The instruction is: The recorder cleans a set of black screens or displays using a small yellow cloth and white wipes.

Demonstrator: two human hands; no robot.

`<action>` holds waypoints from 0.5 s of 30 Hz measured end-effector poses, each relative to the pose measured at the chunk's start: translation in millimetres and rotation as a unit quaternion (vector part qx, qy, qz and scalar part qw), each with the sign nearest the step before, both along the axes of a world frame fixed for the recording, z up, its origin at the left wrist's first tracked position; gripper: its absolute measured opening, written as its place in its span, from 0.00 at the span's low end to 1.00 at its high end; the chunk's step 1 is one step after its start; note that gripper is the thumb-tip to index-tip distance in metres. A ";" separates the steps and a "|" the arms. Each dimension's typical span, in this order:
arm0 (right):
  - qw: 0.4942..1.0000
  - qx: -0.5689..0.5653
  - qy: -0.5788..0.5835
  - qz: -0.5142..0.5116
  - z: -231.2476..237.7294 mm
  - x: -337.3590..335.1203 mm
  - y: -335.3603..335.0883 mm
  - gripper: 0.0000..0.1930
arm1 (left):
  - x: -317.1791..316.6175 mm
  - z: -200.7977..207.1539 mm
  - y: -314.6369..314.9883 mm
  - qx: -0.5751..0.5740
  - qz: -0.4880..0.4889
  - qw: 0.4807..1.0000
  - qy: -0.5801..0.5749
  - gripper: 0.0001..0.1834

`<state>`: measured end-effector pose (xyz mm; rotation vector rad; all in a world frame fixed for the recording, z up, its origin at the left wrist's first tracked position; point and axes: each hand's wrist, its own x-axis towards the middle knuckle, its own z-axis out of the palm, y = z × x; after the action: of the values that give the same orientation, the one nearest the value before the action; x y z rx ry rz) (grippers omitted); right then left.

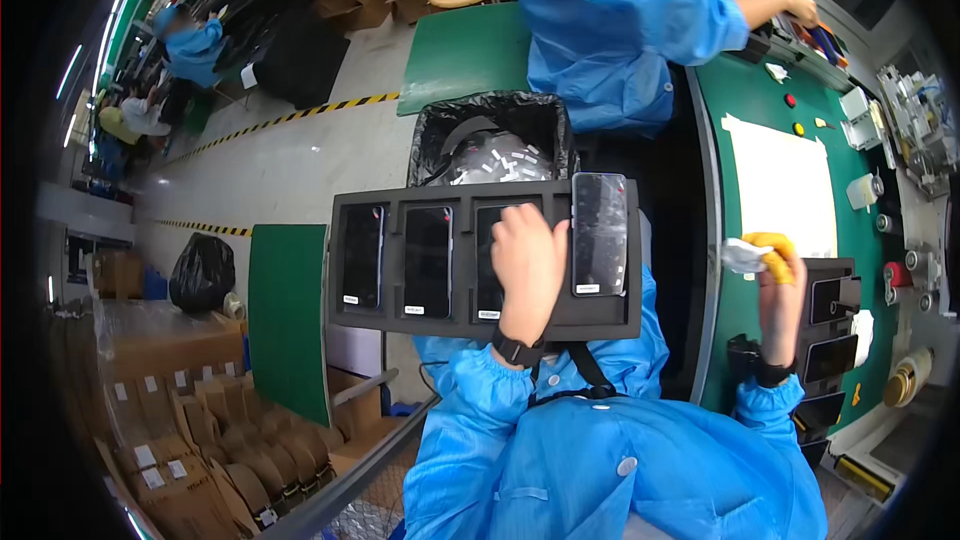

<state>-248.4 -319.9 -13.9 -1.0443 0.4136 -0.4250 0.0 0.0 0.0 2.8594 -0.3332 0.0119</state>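
A black foam tray with four slots rests over my lap. Three of its slots hold dark phones; one lies in the left slot. My left hand lies over the tray and holds the fourth phone by its edge, raised slightly above the right slot. My right hand, with yellow finger cots, grips a white wipe above the green bench.
A bin with a black bag stands beyond the tray. Another person in a blue coat works at the bench ahead. A white sheet, black holders and fixtures sit on the bench. Cardboard boxes are stacked at lower left.
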 end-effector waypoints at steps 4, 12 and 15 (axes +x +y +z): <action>0.953 -0.236 0.080 0.170 76.7 118.9 104.8 0.06 | -8.0 7.9 13.3 0.096 0.082 0.992 0.024 0.42; 0.976 -0.095 0.011 0.197 50.2 161.1 126.0 0.07 | 5.6 17.0 26.4 0.014 0.085 0.990 0.109 0.47; 0.977 0.021 0.004 0.213 19.6 181.6 112.0 0.10 | 9.2 24.7 28.1 -0.022 0.069 0.994 0.076 0.48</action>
<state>-66.8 -207.9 5.7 -1.0610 0.1948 -0.0275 9.2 28.1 24.7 2.8129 -0.1021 -0.1702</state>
